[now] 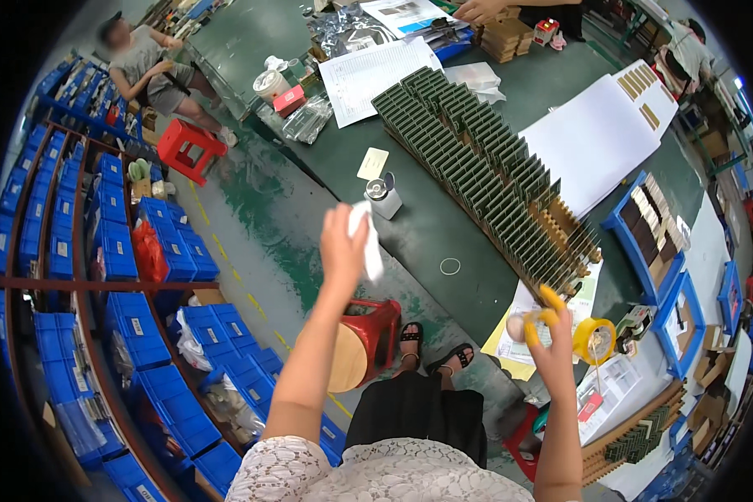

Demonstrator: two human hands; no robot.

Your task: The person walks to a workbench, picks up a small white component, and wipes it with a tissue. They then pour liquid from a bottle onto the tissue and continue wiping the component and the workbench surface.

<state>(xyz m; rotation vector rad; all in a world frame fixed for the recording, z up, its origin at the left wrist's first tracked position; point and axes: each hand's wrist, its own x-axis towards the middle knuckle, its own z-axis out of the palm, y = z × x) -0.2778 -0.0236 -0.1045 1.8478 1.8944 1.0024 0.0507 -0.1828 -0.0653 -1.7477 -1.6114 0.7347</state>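
My left hand (340, 251) is closed around a folded white wipe (372, 251), held over the table's near edge. Just beyond it stands a white dispenser bottle (385, 199) with a round metal top. My right hand (552, 341) wears yellow finger covers, and its fingers are apart. It hovers over papers near the front end of a long rack of upright green circuit boards (477, 167). A small round pale thing (517, 326) shows by its fingertips; I cannot make out its kind. Right of that hand sits a yellow tape roll (594, 340).
A rubber band (450, 266) and a pale yellow card (372, 163) lie on the green table (427, 243). Blue trays (644, 243) line the right side. A red stool (368, 343) stands below my left arm. Blue bins (180, 410) fill shelves at left. Another person's hand (479, 10) is across the table.
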